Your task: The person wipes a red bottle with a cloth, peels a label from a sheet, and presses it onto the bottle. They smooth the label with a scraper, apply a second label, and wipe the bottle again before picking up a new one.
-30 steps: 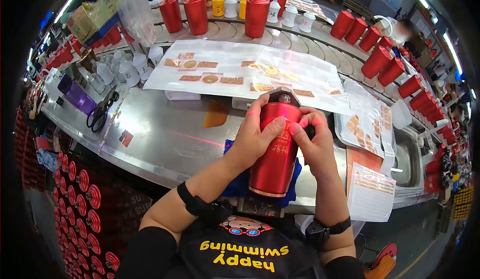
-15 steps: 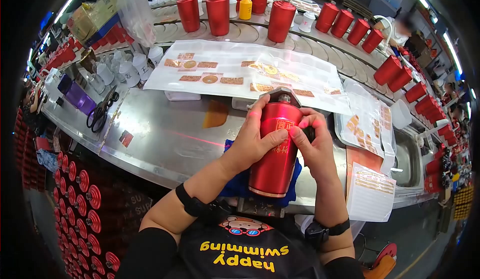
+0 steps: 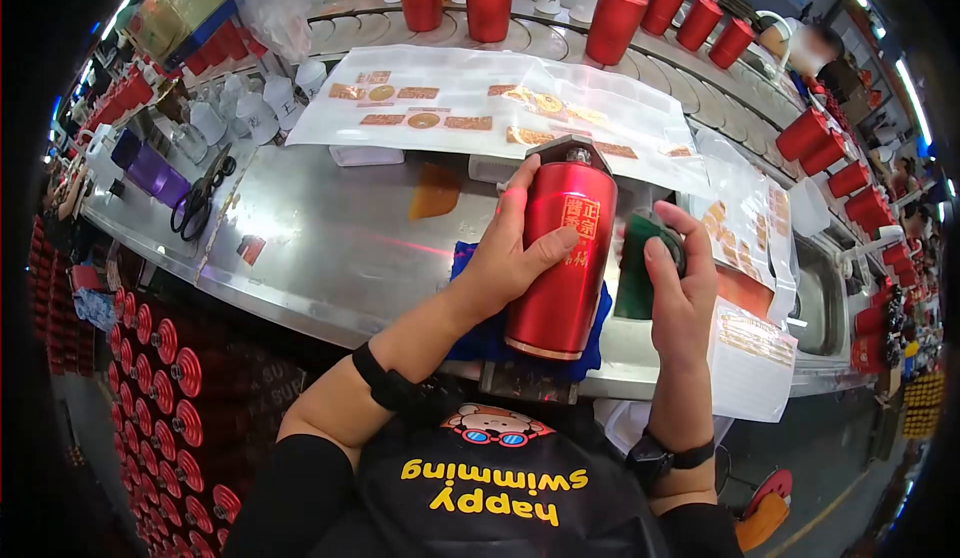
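A glossy red bottle with gold lettering lies tilted on a blue cloth, its neck end away from me in a dark angular holder. My left hand grips the bottle's left side, with the thumb across its front near the gold characters. My right hand is just right of the bottle, apart from it, fingers curled round a dark green flat piece with a dark rounded part. How the palm meets this piece is hidden.
Sheets of gold decals lie behind the bottle, with more decals at right. Scissors, a purple bottle and an amber flat piece are leftward. Red bottles line a curved conveyor. A sink is at right.
My right hand has come off the bottle and moved right, showing the green piece. The gold characters are now uncovered. My left hand stays on the bottle.
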Demonstrator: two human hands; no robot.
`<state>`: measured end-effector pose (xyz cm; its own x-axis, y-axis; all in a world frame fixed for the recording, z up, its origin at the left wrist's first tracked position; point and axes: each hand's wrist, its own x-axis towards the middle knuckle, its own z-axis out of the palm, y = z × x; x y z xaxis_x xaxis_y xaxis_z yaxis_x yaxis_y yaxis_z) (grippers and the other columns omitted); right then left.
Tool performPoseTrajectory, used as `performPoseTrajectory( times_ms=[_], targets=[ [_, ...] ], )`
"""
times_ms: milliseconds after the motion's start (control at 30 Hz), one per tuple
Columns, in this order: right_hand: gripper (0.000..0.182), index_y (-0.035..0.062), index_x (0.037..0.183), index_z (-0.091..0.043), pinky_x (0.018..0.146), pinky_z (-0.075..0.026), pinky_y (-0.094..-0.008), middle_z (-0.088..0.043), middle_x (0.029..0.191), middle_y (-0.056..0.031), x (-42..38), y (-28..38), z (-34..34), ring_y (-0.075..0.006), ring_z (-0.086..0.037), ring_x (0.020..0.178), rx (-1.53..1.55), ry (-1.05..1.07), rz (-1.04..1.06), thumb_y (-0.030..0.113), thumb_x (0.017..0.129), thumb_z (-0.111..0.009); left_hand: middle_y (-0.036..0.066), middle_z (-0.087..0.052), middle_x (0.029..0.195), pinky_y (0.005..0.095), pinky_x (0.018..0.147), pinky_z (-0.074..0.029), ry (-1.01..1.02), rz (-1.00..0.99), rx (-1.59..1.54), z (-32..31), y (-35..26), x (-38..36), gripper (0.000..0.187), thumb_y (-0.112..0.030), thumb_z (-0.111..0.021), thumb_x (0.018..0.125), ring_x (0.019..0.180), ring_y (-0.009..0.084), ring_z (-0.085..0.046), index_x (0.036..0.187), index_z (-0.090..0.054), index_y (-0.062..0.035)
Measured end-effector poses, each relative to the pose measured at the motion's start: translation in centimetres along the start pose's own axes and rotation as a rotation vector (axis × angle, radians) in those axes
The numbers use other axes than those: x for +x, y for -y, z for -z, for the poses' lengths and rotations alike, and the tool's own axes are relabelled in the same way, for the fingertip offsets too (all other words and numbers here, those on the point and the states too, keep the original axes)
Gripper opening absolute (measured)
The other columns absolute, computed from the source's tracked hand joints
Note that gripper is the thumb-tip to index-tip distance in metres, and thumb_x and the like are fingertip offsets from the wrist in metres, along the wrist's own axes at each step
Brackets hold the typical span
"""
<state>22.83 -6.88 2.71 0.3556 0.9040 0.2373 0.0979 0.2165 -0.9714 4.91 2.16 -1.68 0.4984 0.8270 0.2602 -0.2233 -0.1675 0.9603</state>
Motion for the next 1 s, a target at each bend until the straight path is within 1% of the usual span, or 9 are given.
performPoseTrajectory(
  times_ms=[33, 133, 167, 200, 267, 367, 467, 667, 1000],
  targets=[
    [0.029, 0.0016, 0.125, -0.055, 0.078, -0.048, -0.0221, -0.064, 0.105, -0.0060, -0.7, 0.6, 0.3, -0.0079, -0.058, 0.091, -0.051, 0.002, -0.022, 0.007, 0.097, -0.057, 0.026, -0.032, 0.149, 0.0375, 0.114, -0.028, -0.006, -0.006, 0.036, -0.1, -0.1, 0.0, 0.095, -0.041, -0.068, 0.092, 0.138, 0.0302, -0.035, 0.153, -0.013, 0.0068],
    [0.031, 0.0024, 0.127, -0.055, 0.073, -0.045, -0.0199, -0.060, 0.098, -0.0013, -3.0, 2.1, 0.1, -0.0051, -0.053, 0.084, -0.103, 0.138, -0.071, 0.008, 0.097, -0.056, 0.027, -0.032, 0.148, 0.0384, 0.115, -0.027, -0.013, -0.034, 0.040, -0.1, 0.5, 0.1, 0.096, -0.041, -0.069, 0.091, 0.139, 0.0316, -0.034, 0.153, -0.012, 0.0069],
    [0.030, 0.0026, 0.127, -0.055, 0.071, -0.042, -0.0187, -0.057, 0.091, 0.0027, -3.6, 1.9, -0.1, -0.0033, -0.048, 0.080, -0.082, 0.149, -0.141, 0.009, 0.098, -0.056, 0.027, -0.032, 0.148, 0.0385, 0.115, -0.027, -0.015, -0.041, 0.049, -0.1, 0.6, 0.1, 0.096, -0.041, -0.068, 0.091, 0.139, 0.0319, -0.034, 0.153, -0.012, 0.0068],
    [0.030, 0.0030, 0.127, -0.056, 0.071, -0.041, -0.0185, -0.055, 0.090, 0.0041, -4.2, 2.1, -0.7, -0.0027, -0.047, 0.079, -0.048, 0.164, -0.143, 0.010, 0.098, -0.056, 0.027, -0.032, 0.148, 0.0387, 0.115, -0.028, -0.017, -0.048, 0.059, -0.1, 0.6, 0.1, 0.096, -0.041, -0.068, 0.091, 0.139, 0.0322, -0.035, 0.153, -0.012, 0.0067],
    [0.029, 0.0025, 0.126, -0.056, 0.072, -0.040, -0.0188, -0.055, 0.090, 0.0045, -4.7, 1.6, -1.2, -0.0025, -0.047, 0.080, 0.047, 0.155, -0.202, 0.011, 0.098, -0.056, 0.027, -0.032, 0.148, 0.0390, 0.115, -0.028, -0.018, -0.054, 0.068, -0.2, 0.6, 0.0, 0.096, -0.042, -0.068, 0.091, 0.138, 0.0326, -0.035, 0.153, -0.012, 0.0063],
    [0.027, 0.0019, 0.124, -0.056, 0.070, -0.040, -0.0187, -0.054, 0.088, 0.0050, -4.9, 1.1, -2.0, -0.0026, -0.046, 0.078, 0.046, 0.094, -0.158, 0.011, 0.099, -0.054, 0.027, -0.032, 0.148, 0.0393, 0.115, -0.028, -0.017, -0.049, 0.067, -0.2, 0.4, -0.1, 0.096, -0.043, -0.067, 0.092, 0.138, 0.0329, -0.035, 0.153, -0.012, 0.0056],
    [0.026, 0.0009, 0.122, -0.057, 0.070, -0.040, -0.0189, -0.055, 0.088, 0.0045, -5.1, 0.5, -1.9, -0.0028, -0.046, 0.078, 0.058, 0.092, -0.159, 0.012, 0.099, -0.054, 0.027, -0.032, 0.148, 0.0394, 0.115, -0.028, -0.018, -0.043, 0.078, -0.2, 0.7, 0.0, 0.096, -0.044, -0.067, 0.092, 0.138, 0.0335, -0.035, 0.154, -0.012, 0.0050],
    [0.023, 0.0008, 0.117, -0.058, 0.071, -0.042, -0.0206, -0.057, 0.087, 0.0019, -5.0, 0.8, -2.4, -0.0043, -0.049, 0.079, -0.050, 0.076, -0.104, 0.011, 0.097, -0.055, 0.027, -0.032, 0.147, 0.0393, 0.114, -0.028, -0.022, -0.052, 0.101, -0.1, 0.7, 0.0, 0.095, -0.043, -0.067, 0.092, 0.138, 0.0341, -0.035, 0.154, -0.012, 0.0049],
    [0.023, 0.0000, 0.116, -0.059, 0.072, -0.045, -0.0236, -0.060, 0.087, -0.0011, -4.9, 0.7, -2.6, -0.0072, -0.052, 0.079, -0.109, 0.073, -0.093, 0.011, 0.096, -0.055, 0.028, -0.033, 0.146, 0.0398, 0.114, -0.029, -0.033, -0.064, 0.141, -0.1, 0.6, 0.0, 0.095, -0.043, -0.067, 0.091, 0.137, 0.0347, -0.037, 0.153, -0.014, 0.0060]
  ],
)
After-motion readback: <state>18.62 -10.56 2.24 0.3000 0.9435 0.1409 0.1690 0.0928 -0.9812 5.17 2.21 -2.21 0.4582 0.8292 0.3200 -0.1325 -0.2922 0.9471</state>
